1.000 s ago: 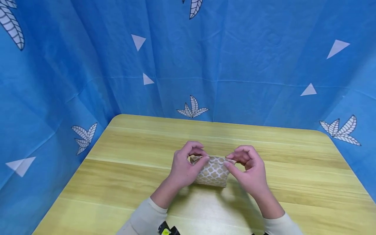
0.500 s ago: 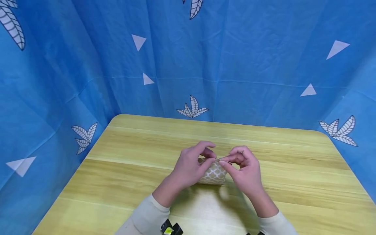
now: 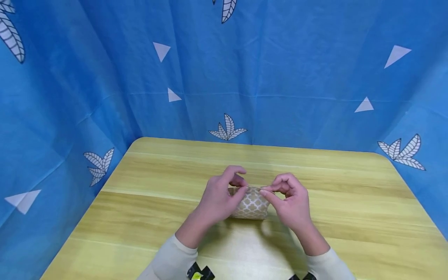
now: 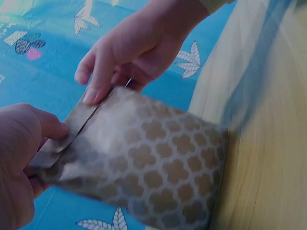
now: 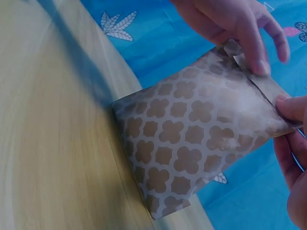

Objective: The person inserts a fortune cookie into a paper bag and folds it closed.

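A brown paper bag (image 3: 252,205) with a white lattice pattern stands on the table, its top edge folded over into a narrow flap (image 5: 261,86). At the left end of that fold, my left hand (image 3: 219,197) pinches the paper, thumb on the near side. My right hand (image 3: 291,202) grips the other end between thumb and fingers. Seen from the left wrist, the right thumb (image 4: 98,79) lies along the flap, with fingers partly hidden behind the paper. The bag's sides look puffed out; whatever is inside is hidden.
The wooden table (image 3: 168,175) spreads around the bag on all sides. A blue curtain (image 3: 297,70) printed with leaves and triangles hangs behind and beside it. Black wrist mounts (image 3: 200,272) show below the sleeves.
Half a second ago my left hand slid right along the fold, close to the right hand; now it is back at the left. My right hand has shifted slightly left over the second.
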Demonstrator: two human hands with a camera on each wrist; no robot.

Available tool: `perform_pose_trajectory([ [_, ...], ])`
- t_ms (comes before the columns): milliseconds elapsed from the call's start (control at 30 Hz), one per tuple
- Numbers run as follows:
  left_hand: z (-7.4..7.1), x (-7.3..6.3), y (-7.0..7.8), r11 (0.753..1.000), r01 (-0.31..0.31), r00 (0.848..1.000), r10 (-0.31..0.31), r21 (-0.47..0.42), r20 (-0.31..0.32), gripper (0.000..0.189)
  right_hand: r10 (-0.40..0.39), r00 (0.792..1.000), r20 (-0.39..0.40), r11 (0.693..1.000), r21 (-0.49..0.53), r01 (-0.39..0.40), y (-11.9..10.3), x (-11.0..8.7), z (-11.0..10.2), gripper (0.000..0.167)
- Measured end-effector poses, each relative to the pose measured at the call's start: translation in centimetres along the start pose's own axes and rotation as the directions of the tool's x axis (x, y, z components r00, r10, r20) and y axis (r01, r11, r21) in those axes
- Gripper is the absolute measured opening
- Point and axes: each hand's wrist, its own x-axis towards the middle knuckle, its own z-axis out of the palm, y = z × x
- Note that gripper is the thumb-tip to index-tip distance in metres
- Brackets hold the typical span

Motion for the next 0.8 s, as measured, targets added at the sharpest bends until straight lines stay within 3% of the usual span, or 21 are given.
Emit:
perform_pose_trajectory([
  [367, -1.8, -0.8, -1.4, 1.0, 0.013, 0.996, -0.014, -0.013, -0.089, 0.04, 0.004, 1.0, -0.021, 1.0, -0.008, -0.004, 0.2, 0.1, -0.7, 0.033],
  [533, -1.9, -0.9, -1.7, 0.998, -0.009, 0.991, 0.0, -0.069, -0.133, 0.041, 0.015, 1.0, -0.025, 1.0, -0.005, -0.015, 0.3, 0.1, -0.8, 0.033],
  [800, -1.7, -1.2, -2.1, 0.99, 0.01, 0.983, -0.036, -0.141, -0.179, 0.04, 0.031, 0.999, -0.031, 0.999, -0.016, -0.031, 0.3, 0.0, -0.8, 0.032],
])
